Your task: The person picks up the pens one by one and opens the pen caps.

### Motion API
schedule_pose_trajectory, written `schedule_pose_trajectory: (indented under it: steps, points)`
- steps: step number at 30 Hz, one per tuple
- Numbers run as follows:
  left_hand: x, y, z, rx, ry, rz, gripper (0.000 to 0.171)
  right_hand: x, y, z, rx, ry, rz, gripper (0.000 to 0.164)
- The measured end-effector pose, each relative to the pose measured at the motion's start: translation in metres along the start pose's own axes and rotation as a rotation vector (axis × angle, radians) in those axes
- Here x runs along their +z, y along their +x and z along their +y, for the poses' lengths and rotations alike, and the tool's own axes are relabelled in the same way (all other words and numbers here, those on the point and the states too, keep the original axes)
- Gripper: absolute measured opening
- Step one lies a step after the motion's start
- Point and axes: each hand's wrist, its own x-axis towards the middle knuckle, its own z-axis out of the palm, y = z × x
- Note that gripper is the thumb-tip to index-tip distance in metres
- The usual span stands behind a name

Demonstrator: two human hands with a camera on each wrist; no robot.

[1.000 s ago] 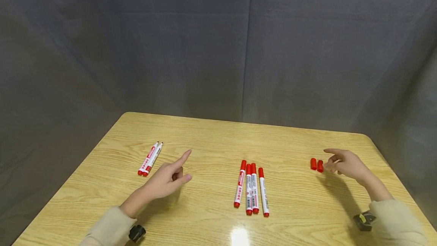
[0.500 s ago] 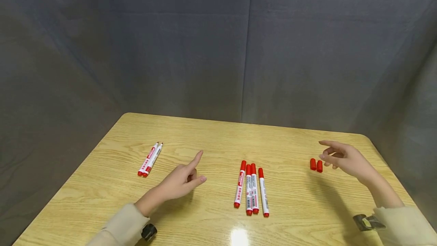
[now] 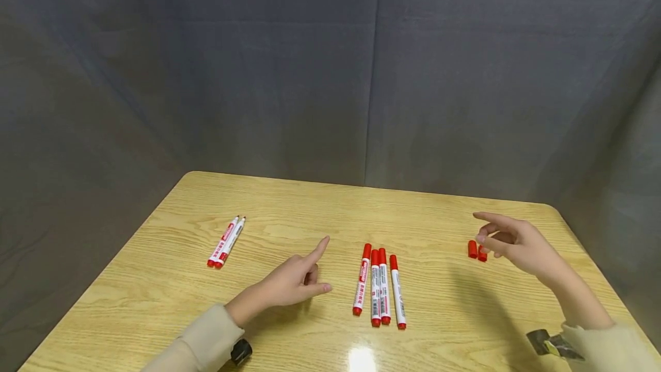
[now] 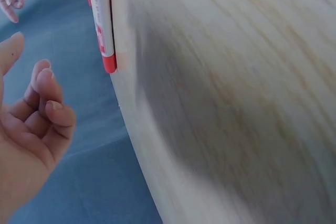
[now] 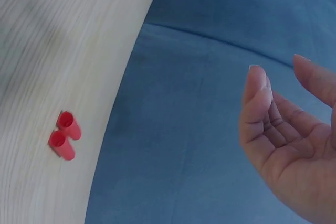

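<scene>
My left hand (image 3: 291, 282) is over the table just left of the capped whiteboard markers, index finger and thumb extended, other fingers loosely bent, holding nothing. Several white markers with red caps lie side by side there; the leftmost marker (image 3: 362, 280) is nearest this hand. In the left wrist view, a marker (image 4: 102, 22) lies beyond the fingers. On the right, my right hand (image 3: 520, 245) hovers with nothing in its relaxed fingers. Two loose red caps (image 3: 472, 249) rest on the table by its fingertips, one partly hidden by the thumb; the right wrist view shows both caps (image 5: 63, 146) apart from the hand.
Two uncapped markers (image 3: 226, 243) lie together at the left of the wooden table (image 3: 289, 200). A dark grey curtain (image 3: 279, 90) hangs behind and around the table. Each wrist carries a small dark camera (image 3: 241, 352) near the sleeve.
My left hand has moved right, from near the uncapped markers toward the capped ones. My right hand has lifted off the red caps and shifted slightly left. Markers and caps stay put.
</scene>
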Motion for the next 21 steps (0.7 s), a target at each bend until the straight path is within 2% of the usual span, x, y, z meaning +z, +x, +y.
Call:
schedule_pose_trajectory:
  steps: [6, 12, 18, 21]
  points:
    - [0.009, 0.010, -0.002, -0.015, -0.027, -0.071, 0.099, 0.004, -0.002, -0.013, -0.027, 0.028, -0.002, 0.045]
    - [0.020, 0.021, 0.001, -0.061, -0.039, -0.142, 0.108, 0.006, -0.002, -0.025, -0.075, 0.083, -0.027, 0.045]
    - [0.031, 0.030, 0.004, -0.103, 0.018, -0.181, 0.111, 0.010, 0.000, -0.037, -0.119, 0.120, -0.049, 0.044]
    - [0.035, 0.033, 0.006, -0.136, 0.046, -0.196, 0.112, 0.013, -0.001, -0.043, -0.132, 0.104, -0.051, 0.044]
